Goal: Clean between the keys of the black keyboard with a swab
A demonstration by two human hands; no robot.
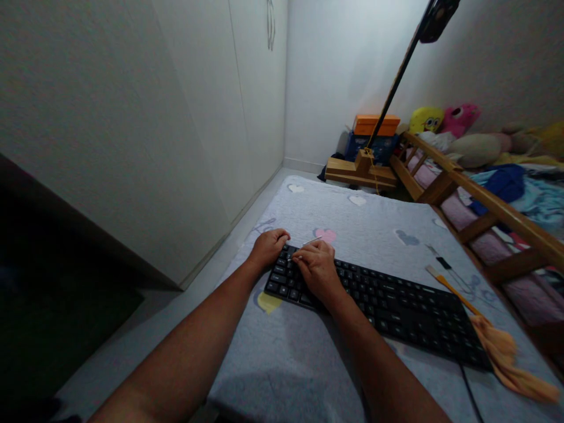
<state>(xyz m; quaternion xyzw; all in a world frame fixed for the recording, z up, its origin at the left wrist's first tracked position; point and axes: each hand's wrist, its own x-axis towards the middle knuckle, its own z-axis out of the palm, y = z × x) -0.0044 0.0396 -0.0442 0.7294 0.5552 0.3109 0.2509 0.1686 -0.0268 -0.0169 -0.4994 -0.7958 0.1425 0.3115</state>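
A black keyboard [396, 299] lies at a slant on the cloth-covered table. My left hand [269, 249] is closed on the keyboard's far left corner. Over the left-hand keys, my right hand [318, 264] pinches a thin white stick [312, 240] that looks like a cotton swab. Its lower end points down between the keys near my left fingers, partly hidden by my right fingers. Past the keyboard's right side lie a yellow-handled brush [456, 292], a thin metal wire tool with a black grip [444, 262] and a crumpled orange cloth [506, 352].
A pale tablecloth [299, 346] with heart prints covers the table. White cabinet doors [198, 117] rise on the left. A wooden bed rail [489, 200] runs along the right. Behind the table, a wooden stand [361, 170] carries a dark pole. A cable [470, 390] leaves the keyboard's near edge.
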